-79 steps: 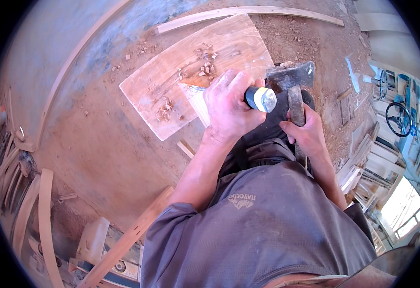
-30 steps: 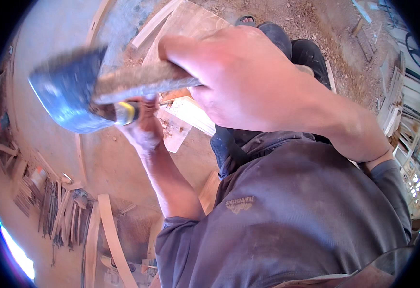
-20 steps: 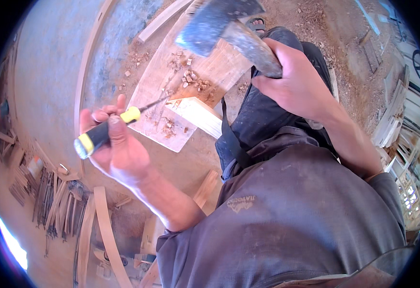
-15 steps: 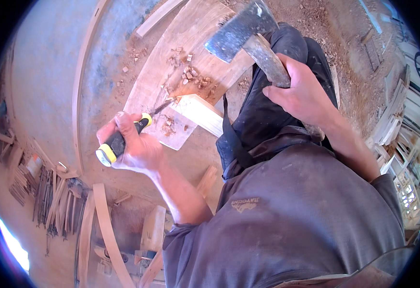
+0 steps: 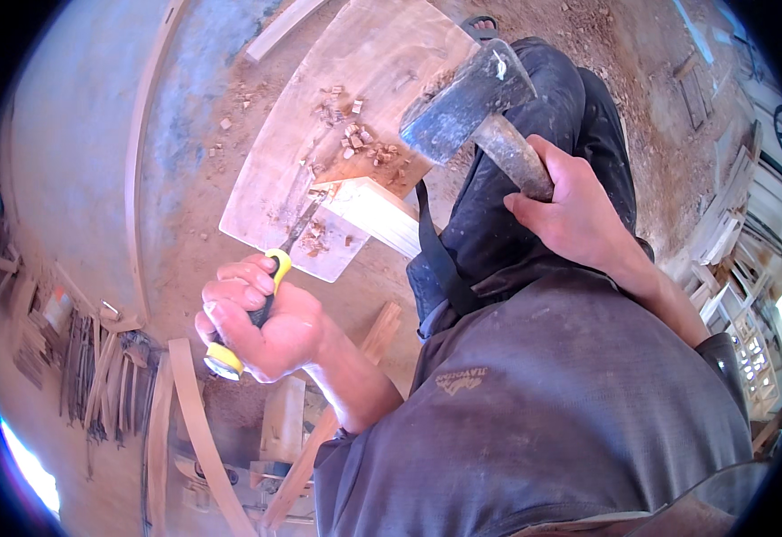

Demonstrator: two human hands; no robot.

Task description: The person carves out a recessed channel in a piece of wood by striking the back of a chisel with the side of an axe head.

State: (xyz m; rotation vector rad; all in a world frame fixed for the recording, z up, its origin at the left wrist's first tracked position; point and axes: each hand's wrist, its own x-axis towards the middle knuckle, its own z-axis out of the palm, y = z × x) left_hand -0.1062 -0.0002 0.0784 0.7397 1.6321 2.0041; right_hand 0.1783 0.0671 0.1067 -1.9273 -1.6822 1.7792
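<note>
My left hand [image 5: 264, 320] is wrapped round the black and yellow handle of a chisel [image 5: 298, 225]. The blade slants up and right, its tip at the end of a pale squared timber [image 5: 369, 208]. In my right hand [image 5: 579, 201] is the wooden handle of a hatchet [image 5: 463, 100], whose broad, worn metal head is held above the board and beside my knee. The timber lies across a wide wooden board [image 5: 270, 183], partly hidden by my leg. Wood chips [image 5: 364, 145] are scattered on the board around the timber's end.
A long curved wooden strip [image 5: 145, 134] lies on the floor to the left. Bundled sticks and offcuts [image 5: 105, 376] are at the lower left, near another bent strip [image 5: 201, 430]. Timber pieces [image 5: 722, 233] are stacked at the right. Sawdust and chips cover the floor.
My left hand has swung down and slightly right, so the chisel stands steeper against the timber's end. My right hand and the hatchet have shifted down and right.
</note>
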